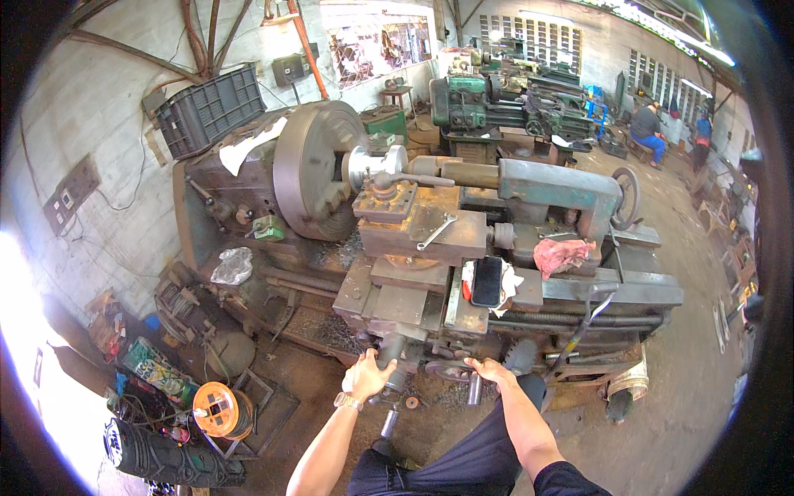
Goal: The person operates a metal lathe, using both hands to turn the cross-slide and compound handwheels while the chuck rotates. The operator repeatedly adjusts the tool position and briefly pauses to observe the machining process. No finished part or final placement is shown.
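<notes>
At the front of a large lathe, my left hand (pixel 370 377) is closed on the dark cross-slide handle (pixel 394 351). To its right, my right hand (pixel 490 371) grips the rim of the carriage handwheel (pixel 447 369), beside its metal crank knob (pixel 475 388). Some fingers of both hands are hidden. Beyond them, a shiny metal workpiece (pixel 361 168) sits at the big round chuck (pixel 313 169). Close to it stands the tool post (pixel 385 198) with its lever. A wrench (pixel 437 232) lies on the slide, and a phone (pixel 487 281) rests on a white cloth.
A red rag (pixel 562 255) lies below the tailstock (pixel 554 183). On the left floor are an orange cable spool (pixel 222 410) and a dark roll (pixel 165 453). A bucket (pixel 628 380) stands at right. Green machines (pixel 463 103) and two people (pixel 648 132) are farther back.
</notes>
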A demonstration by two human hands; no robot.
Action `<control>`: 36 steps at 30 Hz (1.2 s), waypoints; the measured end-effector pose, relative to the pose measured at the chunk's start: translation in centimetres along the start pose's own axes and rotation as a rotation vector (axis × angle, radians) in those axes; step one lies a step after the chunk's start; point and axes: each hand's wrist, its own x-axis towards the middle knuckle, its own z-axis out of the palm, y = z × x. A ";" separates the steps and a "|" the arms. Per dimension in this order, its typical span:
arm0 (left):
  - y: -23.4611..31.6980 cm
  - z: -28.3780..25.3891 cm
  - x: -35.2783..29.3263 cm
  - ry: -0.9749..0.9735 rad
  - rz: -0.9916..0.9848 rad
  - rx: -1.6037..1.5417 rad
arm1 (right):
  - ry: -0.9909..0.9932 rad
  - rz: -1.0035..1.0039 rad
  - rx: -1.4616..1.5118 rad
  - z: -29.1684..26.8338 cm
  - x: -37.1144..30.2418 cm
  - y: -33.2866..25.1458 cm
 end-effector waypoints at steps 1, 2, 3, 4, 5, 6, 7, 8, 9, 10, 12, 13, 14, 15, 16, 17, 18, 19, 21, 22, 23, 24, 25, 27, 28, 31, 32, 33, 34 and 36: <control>0.0 0.0 0.0 -0.010 -0.010 0.001 | -0.020 -0.026 -0.008 0.0 0.2 0.2; 0.1 -0.1 0.0 -0.019 -0.017 0.002 | -0.044 -0.015 -0.028 -0.1 0.4 0.3; 0.1 -0.1 0.0 -0.027 -0.024 0.006 | -0.065 -0.003 -0.046 -0.1 0.6 0.4; 0.2 -0.1 0.0 -0.017 -0.019 0.001 | -0.052 -0.012 -0.050 -0.1 0.7 0.5; 0.3 -0.2 0.0 -0.019 -0.017 -0.003 | -0.052 -0.017 -0.054 -0.1 0.7 0.6; 0.3 -0.2 0.0 -0.012 -0.010 -0.001 | -0.049 -0.021 -0.057 0.0 0.8 0.6; 0.4 -0.3 0.0 -0.013 -0.011 0.013 | -0.048 -0.026 -0.058 0.0 0.8 0.7; 0.5 -0.4 0.0 -0.009 -0.012 0.017 | -0.022 -0.047 -0.071 0.1 0.9 0.8; 0.6 -0.4 0.0 -0.005 -0.007 0.010 | -0.014 -0.066 -0.058 0.2 0.9 0.8; 0.6 -0.5 -0.1 -0.007 -0.011 0.011 | -0.010 -0.066 -0.056 0.3 1.0 0.9; 0.5 -0.4 -0.1 0.001 -0.013 0.021 | -0.054 -0.016 -0.069 0.3 1.3 0.9; 0.4 -0.3 -0.1 -0.002 -0.008 0.009 | -0.047 -0.016 -0.072 0.3 1.3 1.1; 0.3 -0.2 0.0 -0.002 -0.005 0.011 | -0.038 -0.016 -0.073 0.3 1.5 1.1; 0.1 0.0 0.0 0.007 0.001 0.014 | -0.041 -0.001 -0.092 0.4 1.6 1.2; -0.1 0.1 0.0 0.016 0.014 0.004 | -0.039 -0.042 -0.063 0.5 1.7 1.3; -0.4 0.3 0.1 0.022 -0.001 0.003 | -0.062 -0.046 -0.057 0.6 1.9 1.2; -0.7 0.4 0.1 0.031 0.013 0.003 | -0.057 -0.028 -0.051 0.7 2.0 1.4; -0.8 0.6 0.4 0.031 0.051 0.007 | -0.082 -0.072 -0.012 1.1 2.4 1.2; -0.9 0.8 0.6 0.060 0.072 0.030 | -0.060 -0.060 -0.017 1.3 2.8 1.3; -0.9 0.9 0.7 0.036 0.078 0.017 | -0.052 -0.060 0.011 1.3 2.8 1.5; -0.8 0.9 0.8 0.022 0.053 0.018 | -0.072 -0.064 -0.003 1.2 2.8 1.6; -0.7 1.1 0.8 0.018 0.061 0.017 | -0.054 -0.082 0.020 1.0 2.7 1.7; -0.7 1.0 0.7 0.026 0.041 0.028 | -0.045 -0.086 -0.008 1.1 2.4 1.6; -0.6 1.0 0.8 0.022 0.061 0.012 | -0.069 -0.121 0.013 0.9 2.0 1.5; -0.5 0.9 0.7 0.015 0.052 0.013 | -0.053 -0.129 0.008 0.7 1.8 1.4; -0.4 1.2 0.8 0.028 0.097 0.022 | -0.017 -0.104 0.001 0.7 1.7 1.5; -0.5 1.2 0.9 0.046 0.117 0.018 | 0.002 -0.093 -0.005 0.8 1.7 1.4; -0.7 1.1 0.7 0.056 0.078 0.041 | -0.003 -0.103 -0.043 1.0 1.9 1.3; -1.0 0.9 0.6 0.041 0.083 0.016 | -0.046 -0.084 -0.011 1.1 2.0 1.0; -1.2 0.5 0.3 0.021 0.036 0.019 | -0.076 -0.094 0.002 1.0 2.1 0.5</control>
